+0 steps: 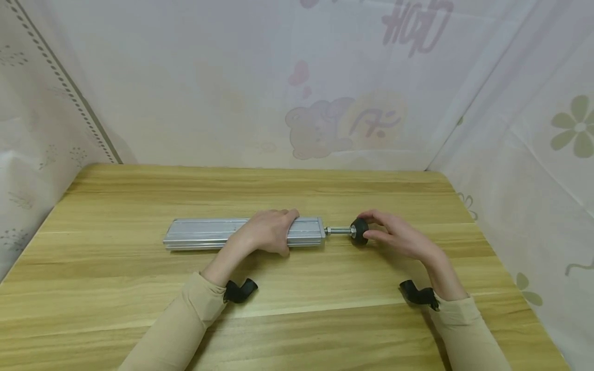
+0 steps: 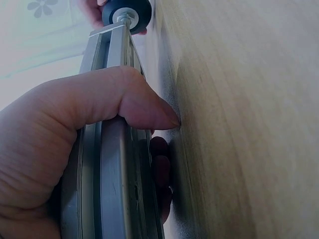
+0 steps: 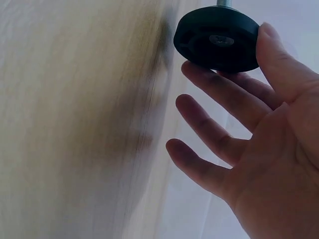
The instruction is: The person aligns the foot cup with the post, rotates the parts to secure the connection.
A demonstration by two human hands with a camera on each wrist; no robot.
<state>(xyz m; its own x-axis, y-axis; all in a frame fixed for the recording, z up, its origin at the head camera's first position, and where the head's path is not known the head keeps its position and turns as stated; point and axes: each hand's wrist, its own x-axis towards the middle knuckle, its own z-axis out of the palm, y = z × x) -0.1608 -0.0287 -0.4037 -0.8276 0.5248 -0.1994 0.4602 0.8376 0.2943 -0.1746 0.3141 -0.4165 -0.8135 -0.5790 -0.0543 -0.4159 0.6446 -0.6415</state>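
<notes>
A silver aluminium extrusion profile (image 1: 199,233) lies lengthwise on the wooden table. My left hand (image 1: 269,231) grips it right of its middle, the thumb (image 2: 144,107) over the near side and fingertips showing beneath in the left wrist view. From the profile's right end sticks out a threaded stud (image 1: 341,231) with nuts, carrying a round black levelling foot (image 1: 359,232). Thumb and forefinger of my right hand (image 1: 403,238) pinch the foot's rim; in the right wrist view the other fingers spread below the foot (image 3: 217,42), whose hollow underside faces that camera.
Under everything is a wood-grain table (image 1: 301,335) with rounded back corners. Pale printed cloth (image 1: 209,93) hangs behind it and along both sides. A black bent piece (image 1: 241,291) is fixed at the left wrist, and a similar black piece (image 1: 417,294) at the right.
</notes>
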